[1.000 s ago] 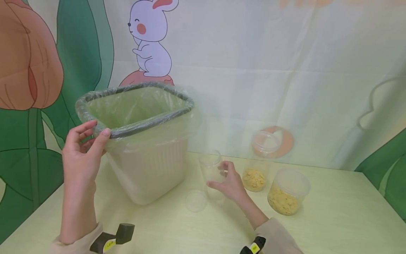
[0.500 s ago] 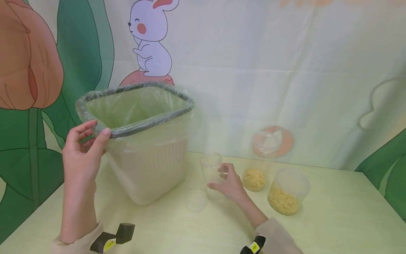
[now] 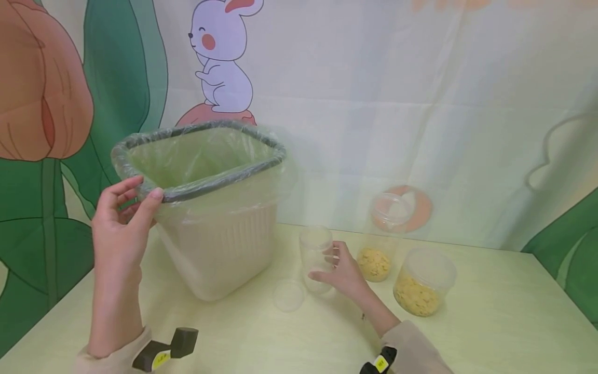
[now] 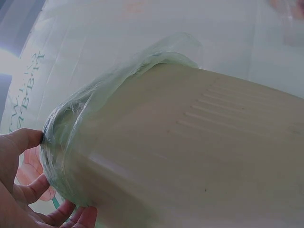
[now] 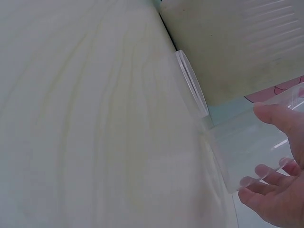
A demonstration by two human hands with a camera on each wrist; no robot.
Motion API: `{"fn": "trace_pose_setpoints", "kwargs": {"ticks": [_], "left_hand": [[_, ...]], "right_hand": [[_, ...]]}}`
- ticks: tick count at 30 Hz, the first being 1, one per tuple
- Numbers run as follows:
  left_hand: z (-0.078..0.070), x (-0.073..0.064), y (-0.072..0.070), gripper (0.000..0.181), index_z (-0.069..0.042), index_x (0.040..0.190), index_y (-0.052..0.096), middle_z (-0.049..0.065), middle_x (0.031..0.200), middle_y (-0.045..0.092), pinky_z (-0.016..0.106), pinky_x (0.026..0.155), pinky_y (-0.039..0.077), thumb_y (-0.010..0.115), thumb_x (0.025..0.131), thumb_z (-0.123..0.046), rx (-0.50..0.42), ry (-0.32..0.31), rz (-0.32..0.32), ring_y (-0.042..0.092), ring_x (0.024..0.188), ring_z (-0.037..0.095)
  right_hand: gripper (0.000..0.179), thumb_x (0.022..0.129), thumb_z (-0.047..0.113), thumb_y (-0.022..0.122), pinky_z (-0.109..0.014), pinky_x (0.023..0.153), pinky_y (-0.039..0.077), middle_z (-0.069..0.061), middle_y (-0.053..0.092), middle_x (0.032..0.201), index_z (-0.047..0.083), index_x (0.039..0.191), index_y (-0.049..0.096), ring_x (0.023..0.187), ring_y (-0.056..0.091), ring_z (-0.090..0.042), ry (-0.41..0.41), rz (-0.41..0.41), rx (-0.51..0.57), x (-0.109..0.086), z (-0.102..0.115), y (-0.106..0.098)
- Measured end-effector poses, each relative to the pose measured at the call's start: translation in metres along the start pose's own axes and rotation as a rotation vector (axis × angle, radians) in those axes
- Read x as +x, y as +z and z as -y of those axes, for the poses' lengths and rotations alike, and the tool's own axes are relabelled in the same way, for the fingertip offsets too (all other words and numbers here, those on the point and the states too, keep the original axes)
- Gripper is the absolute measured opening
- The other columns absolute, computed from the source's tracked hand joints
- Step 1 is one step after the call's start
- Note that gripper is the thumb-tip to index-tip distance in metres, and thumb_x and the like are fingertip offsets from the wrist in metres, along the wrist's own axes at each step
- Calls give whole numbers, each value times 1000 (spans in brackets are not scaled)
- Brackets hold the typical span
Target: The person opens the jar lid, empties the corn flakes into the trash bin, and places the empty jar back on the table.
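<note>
My left hand (image 3: pixel 119 215) grips the near left corner of a pale trash can (image 3: pixel 219 249), thumb and fingers on its dark rim. A thin green bag (image 4: pixel 114 78) is folded over that rim. In my right hand (image 3: pixel 345 275) is a clear plastic jar (image 3: pixel 312 259), standing upright with its top uncovered and nothing inside. The right wrist view shows the thumb on one side of this jar and several fingers on the other. A clear round lid (image 3: pixel 288 296) lies on the table between can and jar, and appears edge-on in the right wrist view.
To the right of my right hand stands a tall clear jar (image 3: pixel 375 266) with yellow flakes at its bottom. Beside it is a wider lidded jar (image 3: pixel 422 285) of similar flakes. Behind the pale table (image 3: pixel 504 311) hangs a printed cloth (image 3: pixel 350 114).
My right hand has shifted the clear jar slightly right and toward me, and the jar now stands straighter. The left hand and trash can have stayed put.
</note>
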State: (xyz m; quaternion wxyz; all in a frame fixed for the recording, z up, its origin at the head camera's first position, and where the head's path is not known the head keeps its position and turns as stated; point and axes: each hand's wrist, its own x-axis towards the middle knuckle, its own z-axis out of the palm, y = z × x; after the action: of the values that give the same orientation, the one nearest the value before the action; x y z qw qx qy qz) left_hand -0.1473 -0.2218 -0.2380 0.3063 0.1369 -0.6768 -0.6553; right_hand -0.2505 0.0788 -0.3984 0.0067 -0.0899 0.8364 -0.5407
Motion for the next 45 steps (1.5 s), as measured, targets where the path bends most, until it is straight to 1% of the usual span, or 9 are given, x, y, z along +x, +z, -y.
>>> {"fn": "trace_pose_setpoints", "kwargs": {"ticks": [10, 18, 23, 31, 38, 42, 45], "left_hand": [[1, 1, -1, 37, -23, 119, 54, -9, 110, 40, 14, 70, 45, 65, 84, -24, 4, -5, -3, 43, 95, 8], [1, 1, 0, 36, -23, 118, 55, -8, 110, 40, 13, 69, 45, 66, 83, -23, -12, -1, 2, 43, 94, 8], [0, 0, 0, 36, -22, 118, 55, -8, 110, 40, 14, 69, 45, 66, 83, -23, -13, 1, 1, 43, 93, 8], [1, 0, 0, 37, -22, 118, 54, -8, 110, 40, 15, 70, 45, 66, 83, -24, -5, 2, 0, 43, 94, 8], [0, 0, 1, 40, -22, 120, 54, -6, 114, 40, 15, 70, 45, 67, 82, -25, -31, -13, 6, 42, 96, 10], [0, -1, 1, 41, -22, 121, 54, -5, 116, 39, 16, 71, 44, 66, 83, -27, -20, -16, 8, 41, 99, 11], [0, -1, -1, 41, -24, 123, 52, -5, 118, 39, 16, 73, 44, 65, 84, -29, 28, -14, 11, 41, 101, 11]], "right_hand": [[72, 68, 14, 80, -48, 92, 42, -19, 47, 125, 3, 125, 37, 116, 47, -39, 6, 20, 18, -1, -1, -2], [65, 68, 14, 80, -47, 95, 41, -19, 47, 126, 5, 118, 40, 117, 47, -38, 19, 18, 11, -1, -2, 0], [66, 68, 12, 80, -46, 97, 38, -20, 47, 126, 3, 119, 39, 119, 45, -38, 18, 24, 23, 1, -4, 2], [68, 68, 14, 80, -46, 97, 39, -20, 47, 127, 3, 121, 39, 119, 45, -39, 17, 24, 6, 0, -4, 3], [70, 68, 16, 80, -46, 96, 40, -21, 46, 128, 3, 123, 39, 119, 45, -39, 20, 26, -5, 0, -6, 2], [72, 67, 16, 81, -46, 95, 40, -23, 45, 129, 4, 124, 39, 119, 45, -39, 27, 28, -17, -1, -6, 1], [75, 66, 17, 81, -46, 95, 40, -23, 44, 131, 3, 126, 38, 119, 44, -40, 27, 33, -26, -2, -5, 0]]}}
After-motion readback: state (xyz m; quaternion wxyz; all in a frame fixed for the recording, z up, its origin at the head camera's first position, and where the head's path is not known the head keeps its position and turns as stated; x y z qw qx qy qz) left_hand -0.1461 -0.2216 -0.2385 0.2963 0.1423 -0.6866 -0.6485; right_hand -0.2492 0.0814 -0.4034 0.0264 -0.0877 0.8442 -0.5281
